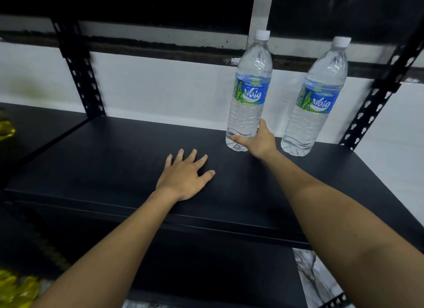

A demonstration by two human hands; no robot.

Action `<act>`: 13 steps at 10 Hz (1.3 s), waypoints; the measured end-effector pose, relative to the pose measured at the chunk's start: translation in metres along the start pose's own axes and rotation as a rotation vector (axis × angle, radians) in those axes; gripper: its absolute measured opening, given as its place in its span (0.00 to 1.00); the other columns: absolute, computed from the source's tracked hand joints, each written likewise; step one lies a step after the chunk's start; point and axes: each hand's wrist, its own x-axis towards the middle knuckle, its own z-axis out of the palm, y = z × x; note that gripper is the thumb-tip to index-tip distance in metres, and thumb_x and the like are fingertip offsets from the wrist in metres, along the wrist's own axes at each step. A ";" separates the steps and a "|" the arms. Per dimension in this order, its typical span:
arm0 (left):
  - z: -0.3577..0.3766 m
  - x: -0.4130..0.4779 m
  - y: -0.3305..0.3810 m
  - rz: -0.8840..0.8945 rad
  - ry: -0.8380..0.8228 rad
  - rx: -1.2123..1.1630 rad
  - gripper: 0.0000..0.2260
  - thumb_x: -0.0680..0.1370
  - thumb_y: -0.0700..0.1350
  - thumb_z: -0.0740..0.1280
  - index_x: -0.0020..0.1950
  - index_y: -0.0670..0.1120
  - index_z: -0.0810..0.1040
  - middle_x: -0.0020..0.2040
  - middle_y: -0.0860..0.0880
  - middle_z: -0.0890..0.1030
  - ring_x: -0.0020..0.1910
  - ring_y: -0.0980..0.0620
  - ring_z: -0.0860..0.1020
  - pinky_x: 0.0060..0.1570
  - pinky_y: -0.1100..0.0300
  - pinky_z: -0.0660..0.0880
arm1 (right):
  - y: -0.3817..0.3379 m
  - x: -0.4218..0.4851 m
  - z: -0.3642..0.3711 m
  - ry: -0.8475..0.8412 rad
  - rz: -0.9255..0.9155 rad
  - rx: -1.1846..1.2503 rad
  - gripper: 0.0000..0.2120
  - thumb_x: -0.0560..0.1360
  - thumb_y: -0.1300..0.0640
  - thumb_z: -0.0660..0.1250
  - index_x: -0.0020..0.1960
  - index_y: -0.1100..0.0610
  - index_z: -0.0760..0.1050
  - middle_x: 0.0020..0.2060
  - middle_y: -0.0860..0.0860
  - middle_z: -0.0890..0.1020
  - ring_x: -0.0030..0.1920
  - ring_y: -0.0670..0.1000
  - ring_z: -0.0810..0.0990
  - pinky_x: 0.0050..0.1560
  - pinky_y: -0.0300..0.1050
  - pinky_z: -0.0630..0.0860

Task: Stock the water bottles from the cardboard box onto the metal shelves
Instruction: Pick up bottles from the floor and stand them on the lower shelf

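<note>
The right hand grips the base of an upright water bottle at the back right of the metal shelf, just left of a second bottle. The left hand lies flat and spread on the shelf, nearer the front, holding nothing. The cardboard box is out of view.

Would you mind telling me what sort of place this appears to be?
Probably a storeroom or small shop: black slotted metal shelving against a plain white wall, holding two identical labelled water bottles.

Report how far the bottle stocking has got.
Done: one bottle stands back right on the shelf. In hand: the right hand grips a second bottle low down, beside it; the left hand rests flat on the shelf. Left: unknown, the box is out of view.
</note>
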 end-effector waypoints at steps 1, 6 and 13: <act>0.000 -0.001 0.000 -0.001 0.001 0.002 0.30 0.83 0.68 0.48 0.84 0.60 0.53 0.85 0.52 0.49 0.84 0.44 0.43 0.81 0.42 0.40 | 0.002 0.001 0.001 -0.001 -0.003 0.009 0.41 0.67 0.48 0.83 0.73 0.53 0.67 0.65 0.50 0.80 0.64 0.53 0.78 0.62 0.44 0.74; -0.001 -0.002 0.001 -0.001 0.005 0.000 0.31 0.83 0.68 0.47 0.84 0.59 0.54 0.85 0.52 0.50 0.84 0.44 0.43 0.81 0.42 0.40 | 0.005 -0.011 0.006 0.036 0.003 0.008 0.40 0.67 0.49 0.82 0.73 0.54 0.67 0.64 0.51 0.80 0.64 0.53 0.79 0.60 0.41 0.73; 0.033 -0.134 0.020 0.018 0.486 -0.231 0.19 0.83 0.55 0.64 0.71 0.49 0.79 0.76 0.47 0.74 0.76 0.45 0.70 0.74 0.50 0.66 | -0.003 -0.211 -0.033 -0.014 -0.187 -0.150 0.24 0.74 0.54 0.75 0.68 0.56 0.76 0.59 0.49 0.80 0.54 0.48 0.81 0.53 0.32 0.71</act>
